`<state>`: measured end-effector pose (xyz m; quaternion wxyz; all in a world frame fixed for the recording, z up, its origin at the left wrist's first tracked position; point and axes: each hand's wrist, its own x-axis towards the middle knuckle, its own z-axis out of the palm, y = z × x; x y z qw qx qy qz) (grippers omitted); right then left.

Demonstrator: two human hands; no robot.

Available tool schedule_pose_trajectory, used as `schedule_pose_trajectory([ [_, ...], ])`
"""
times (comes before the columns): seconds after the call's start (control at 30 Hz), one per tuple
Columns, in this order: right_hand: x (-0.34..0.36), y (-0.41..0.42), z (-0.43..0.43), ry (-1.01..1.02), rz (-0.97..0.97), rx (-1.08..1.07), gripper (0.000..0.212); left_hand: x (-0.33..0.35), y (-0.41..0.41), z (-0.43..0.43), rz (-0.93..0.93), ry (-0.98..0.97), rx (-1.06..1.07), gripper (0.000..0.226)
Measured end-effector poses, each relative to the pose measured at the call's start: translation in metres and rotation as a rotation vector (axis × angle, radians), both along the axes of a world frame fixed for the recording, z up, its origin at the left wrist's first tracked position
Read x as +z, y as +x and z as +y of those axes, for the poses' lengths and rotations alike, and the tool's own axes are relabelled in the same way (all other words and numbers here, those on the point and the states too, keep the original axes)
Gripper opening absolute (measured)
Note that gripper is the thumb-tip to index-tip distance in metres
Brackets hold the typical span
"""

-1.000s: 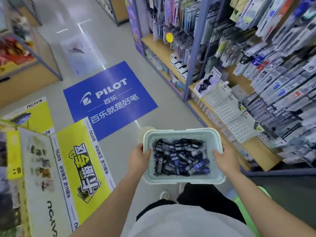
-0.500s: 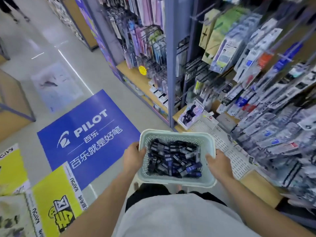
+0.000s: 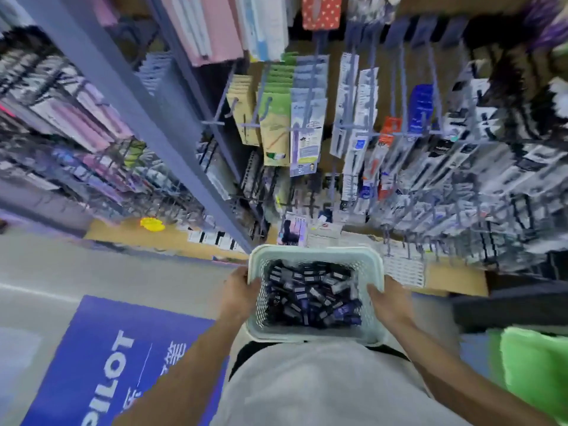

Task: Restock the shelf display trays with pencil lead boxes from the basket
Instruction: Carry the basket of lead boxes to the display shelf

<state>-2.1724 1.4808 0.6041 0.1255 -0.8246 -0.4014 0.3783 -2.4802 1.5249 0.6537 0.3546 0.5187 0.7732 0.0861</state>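
One basket (image 3: pixel 313 252), lower centre: my left hand (image 3: pixel 238 290) grasps its left rim, right hand (image 3: pixel 388 299) its right; lead boxes (image 3: pixel 313 296) heaped inside, too many to count

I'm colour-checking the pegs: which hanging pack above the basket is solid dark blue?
The dark blue pack up right of the basket, just right of the red-orange pack; the others are white, pale blue, green or tan.
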Motion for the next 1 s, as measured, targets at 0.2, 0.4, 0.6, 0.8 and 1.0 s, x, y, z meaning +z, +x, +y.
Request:
schedule_pose_trajectory([
  [0.2,-0.004,-0.048,-0.026,-0.021,-0.015,-0.323,0.016,-0.039,-0.028,0.061,-0.034,-0.066,-0.261,0.029],
  [0.4,-0.032,-0.050,-0.072,-0.102,-0.054,-0.469,0.018,-0.081,-0.007,0.059,-0.100,-0.143,-0.381,0.049],
  [0.6,-0.154,-0.021,-0.111,-0.144,-0.107,-0.473,0.013,-0.209,0.034,0.035,-0.053,-0.181,-0.474,0.044],
  [0.8,-0.356,0.009,-0.121,-0.137,-0.084,-0.515,0.006,-0.412,0.073,0.018,-0.002,-0.174,-0.493,0.024],
  [1.0,-0.543,0.031,-0.107,-0.119,-0.082,-0.499,0.009,-0.593,0.095,0.019,0.000,-0.094,-0.440,0.019],
])
